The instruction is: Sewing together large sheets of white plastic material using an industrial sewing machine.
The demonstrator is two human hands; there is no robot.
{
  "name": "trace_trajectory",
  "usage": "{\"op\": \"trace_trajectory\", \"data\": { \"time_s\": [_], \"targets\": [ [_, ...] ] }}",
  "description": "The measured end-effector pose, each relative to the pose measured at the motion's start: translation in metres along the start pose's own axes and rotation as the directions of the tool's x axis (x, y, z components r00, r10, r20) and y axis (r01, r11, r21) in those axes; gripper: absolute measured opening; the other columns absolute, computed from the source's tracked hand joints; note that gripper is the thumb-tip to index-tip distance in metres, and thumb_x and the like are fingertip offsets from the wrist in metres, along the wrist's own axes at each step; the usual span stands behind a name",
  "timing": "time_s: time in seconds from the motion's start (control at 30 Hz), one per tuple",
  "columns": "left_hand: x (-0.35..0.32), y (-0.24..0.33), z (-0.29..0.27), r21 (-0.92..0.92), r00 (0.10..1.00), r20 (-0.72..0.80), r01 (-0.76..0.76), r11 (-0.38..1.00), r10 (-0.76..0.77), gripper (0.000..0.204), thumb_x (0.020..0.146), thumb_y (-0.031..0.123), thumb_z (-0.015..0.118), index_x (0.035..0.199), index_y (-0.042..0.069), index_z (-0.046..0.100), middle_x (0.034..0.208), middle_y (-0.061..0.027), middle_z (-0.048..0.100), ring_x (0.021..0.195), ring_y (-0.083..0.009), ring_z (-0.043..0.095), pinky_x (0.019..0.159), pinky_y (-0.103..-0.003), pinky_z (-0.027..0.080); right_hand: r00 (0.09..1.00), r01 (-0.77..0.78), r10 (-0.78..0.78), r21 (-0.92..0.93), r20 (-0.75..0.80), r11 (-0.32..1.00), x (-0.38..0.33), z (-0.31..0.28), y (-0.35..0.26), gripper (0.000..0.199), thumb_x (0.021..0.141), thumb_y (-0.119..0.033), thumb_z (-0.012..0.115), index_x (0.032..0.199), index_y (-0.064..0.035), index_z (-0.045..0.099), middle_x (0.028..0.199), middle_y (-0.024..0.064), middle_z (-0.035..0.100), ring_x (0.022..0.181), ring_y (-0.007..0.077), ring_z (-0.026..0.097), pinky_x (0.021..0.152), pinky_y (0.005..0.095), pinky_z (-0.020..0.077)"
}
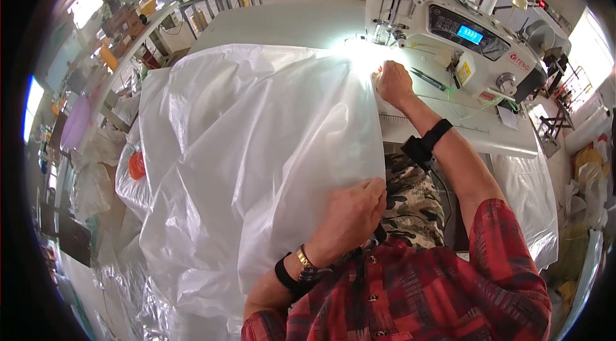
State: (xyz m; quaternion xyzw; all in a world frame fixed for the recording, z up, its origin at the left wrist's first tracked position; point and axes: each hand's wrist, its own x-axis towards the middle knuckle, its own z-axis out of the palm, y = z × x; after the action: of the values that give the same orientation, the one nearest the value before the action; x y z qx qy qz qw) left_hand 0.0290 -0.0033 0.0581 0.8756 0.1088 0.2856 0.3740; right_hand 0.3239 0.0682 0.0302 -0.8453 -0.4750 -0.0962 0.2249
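The left hand (351, 214) is closed on the near edge of a big white plastic sheet (256, 148); the fingers (375, 190) curl over this edge and pinch it, close to the person's body. The right hand (393, 83) lies on the far corner of the same sheet, just in front of the needle area of the sewing machine (449, 26). The fingers of this hand press down on the material, but the strong light there hides if they pinch it or only hold it flat, so I cannot tell.

The sheet is stretched between the two hands along its right edge. The rest of it spreads to the left over the grey table (276, 23) and hangs down over the table's left side in many folds.

The sewing machine is white, with a small blue lit display (470, 34), and it stands at the far right of the table. Both wrists carry a black band. The person wears a red checked shirt (417, 296).
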Motion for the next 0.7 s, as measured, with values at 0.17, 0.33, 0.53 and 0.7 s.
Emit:
{"op": "trace_trajectory", "data": {
  "time_s": [0.17,0.33,0.53,0.7],
  "targets": [
    [0.003,-0.003,0.007,-0.055,0.999,-0.015,-0.050,0.997,0.050,0.009,0.085,0.007,0.059,0.081,0.002,0.051,0.072,-0.0152,0.058,0.067,-0.0368,0.059,0.057,-0.044,0.045,0.999,0.011,-0.009,-0.074,0.040,0.997,0.013,0.001,-0.002,0.031,0.081,-0.027,0.066,0.083,0.0044,0.063,0.088,0.0271,0.065,0.087,0.0408,0.064,0.077,0.0459,0.0503],
    [0.003,-0.007,0.011,-0.069,0.996,-0.030,-0.085,0.994,0.083,0.008,0.084,0.006,0.058,0.082,0.002,0.050,0.070,-0.0150,0.057,0.066,-0.0371,0.059,0.057,-0.045,0.045,0.983,-0.069,0.092,-0.145,0.159,0.987,0.021,-0.007,-0.015,0.029,0.080,-0.024,0.067,0.086,0.0045,0.065,0.093,0.0249,0.066,0.092,0.0394,0.064,0.079,0.0446,0.0516],
    [0.004,-0.011,0.017,-0.105,0.996,-0.017,-0.093,0.990,0.092,0.009,0.082,0.005,0.058,0.081,0.002,0.049,0.070,-0.0154,0.056,0.067,-0.0376,0.058,0.057,-0.045,0.046,0.972,-0.164,0.189,-0.175,0.137,0.971,0.021,-0.008,-0.023,0.020,0.079,-0.016,0.065,0.085,0.0031,0.067,0.093,0.0221,0.068,0.094,0.0374,0.066,0.078,0.0430,0.0534],
    [0.005,-0.013,0.022,-0.097,0.995,-0.017,-0.097,0.991,0.096,0.010,0.081,0.004,0.058,0.081,0.002,0.048,0.071,-0.0157,0.056,0.068,-0.0378,0.058,0.058,-0.045,0.046,0.965,-0.240,0.256,-0.189,0.065,0.952,0.023,0.001,-0.025,0.020,0.078,-0.014,0.065,0.093,-0.0008,0.067,0.098,0.0201,0.068,0.096,0.0356,0.066,0.079,0.0422,0.0535]
  ]
}}
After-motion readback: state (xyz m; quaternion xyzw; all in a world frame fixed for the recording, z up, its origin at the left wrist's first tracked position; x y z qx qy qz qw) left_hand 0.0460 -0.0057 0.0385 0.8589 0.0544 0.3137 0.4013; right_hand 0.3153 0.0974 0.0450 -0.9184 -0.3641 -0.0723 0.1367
